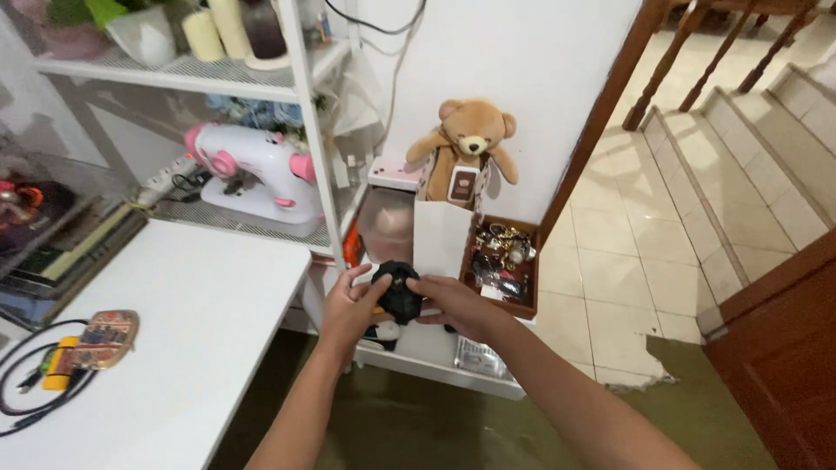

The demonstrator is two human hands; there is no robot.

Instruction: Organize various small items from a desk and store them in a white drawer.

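Note:
A small black rounded object [399, 290] is held between both my hands in front of a low white shelf [453, 372]. My left hand [350, 306] grips its left side with the thumb on top. From the right, my right hand [453, 305] closes its fingers over the same object. What the black thing is cannot be made out.
A brown teddy bear [466, 144] sits in a white paper bag [441, 235] on the shelf, beside a wooden box of trinkets [503, 257]. A white table [174, 339] at left carries a pouch [100, 338] and cables [30, 383]. A pink-and-white sewing machine [252, 174] stands on a wire rack. Steps [740, 148] rise at right.

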